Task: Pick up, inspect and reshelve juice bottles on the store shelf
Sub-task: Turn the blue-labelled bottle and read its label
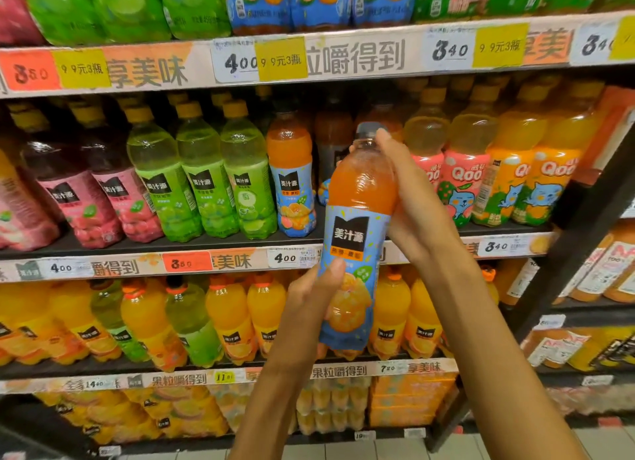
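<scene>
An orange juice bottle (357, 232) with a blue label and a dark cap is held upright in front of the middle shelf (171, 245). My left hand (309, 298) grips its lower part, thumb across the label. My right hand (415, 205) wraps the neck and shoulder from the right, fingertips by the cap. Behind it, one matching blue-labelled orange bottle (292, 181) stands on the shelf beside a dark gap in the row.
The middle shelf carries pink-labelled bottles (103, 198), green bottles (202, 181) and Qoo bottles (498, 174). Yellow and green juice bottles (226, 318) fill the shelf below. Price strips (240, 62) line the shelf edges. A second rack (591, 281) stands at the right.
</scene>
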`<state>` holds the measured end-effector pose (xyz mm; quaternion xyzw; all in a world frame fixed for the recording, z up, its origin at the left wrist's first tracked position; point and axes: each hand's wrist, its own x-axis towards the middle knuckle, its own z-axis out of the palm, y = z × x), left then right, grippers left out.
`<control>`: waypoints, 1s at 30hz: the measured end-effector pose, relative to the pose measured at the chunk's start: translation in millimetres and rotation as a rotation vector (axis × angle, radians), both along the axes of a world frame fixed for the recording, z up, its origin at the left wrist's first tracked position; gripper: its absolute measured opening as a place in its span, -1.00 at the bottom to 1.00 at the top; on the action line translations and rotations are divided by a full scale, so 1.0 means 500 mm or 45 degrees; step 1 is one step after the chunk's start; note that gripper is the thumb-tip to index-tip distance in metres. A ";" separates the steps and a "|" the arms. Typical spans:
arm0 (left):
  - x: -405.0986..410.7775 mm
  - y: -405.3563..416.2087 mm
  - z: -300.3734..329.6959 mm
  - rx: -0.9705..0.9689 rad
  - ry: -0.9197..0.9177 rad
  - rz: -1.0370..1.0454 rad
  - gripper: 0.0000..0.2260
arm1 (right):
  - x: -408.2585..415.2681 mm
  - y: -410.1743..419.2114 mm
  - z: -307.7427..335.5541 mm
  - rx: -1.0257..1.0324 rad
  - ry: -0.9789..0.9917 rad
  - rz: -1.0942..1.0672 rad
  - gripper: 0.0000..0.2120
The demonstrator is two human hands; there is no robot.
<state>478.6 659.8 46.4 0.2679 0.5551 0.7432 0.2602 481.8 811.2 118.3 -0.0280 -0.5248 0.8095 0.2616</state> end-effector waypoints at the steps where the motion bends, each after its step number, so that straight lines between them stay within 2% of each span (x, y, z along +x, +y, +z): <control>1: 0.002 -0.007 0.001 0.041 -0.141 -0.118 -0.43 | 0.003 0.002 0.002 -0.047 0.016 0.078 -0.74; 3: 0.007 -0.013 -0.002 0.122 -0.295 -0.281 -0.39 | 0.005 -0.001 0.002 -0.115 0.040 0.276 -0.63; 6: 0.014 -0.002 -0.009 0.026 -0.224 -0.254 -0.45 | 0.006 -0.006 0.001 -0.186 0.113 0.398 -0.65; 12: 0.013 0.015 0.002 -0.181 0.051 0.024 -0.53 | 0.005 -0.003 -0.007 0.061 -0.010 0.007 -0.71; 15: 0.017 0.015 0.001 -0.121 -0.088 -0.008 -0.44 | 0.007 -0.002 -0.004 0.016 -0.044 0.057 -0.71; 19: 0.028 -0.003 0.005 0.115 -0.414 -0.331 -0.37 | 0.010 0.000 -0.005 -0.254 -0.026 0.350 -0.62; 22: 0.036 -0.002 0.008 0.075 -0.428 -0.385 -0.38 | 0.002 -0.009 -0.011 -0.447 0.003 0.491 -0.62; 24: 0.035 0.002 0.019 -0.056 -0.343 -0.295 -0.43 | 0.004 -0.007 -0.007 -0.380 0.000 0.454 -0.65; 26: 0.026 0.001 0.026 -0.146 -0.308 -0.213 -0.42 | 0.009 0.003 0.000 -0.188 -0.033 0.311 -0.66; 28: 0.030 -0.005 0.028 -0.152 -0.241 -0.214 -0.43 | 0.010 0.009 0.005 -0.067 -0.095 0.190 -0.67; 30: 0.037 -0.013 0.025 -0.095 -0.282 -0.249 -0.47 | 0.009 0.012 0.005 -0.074 -0.163 0.162 -0.65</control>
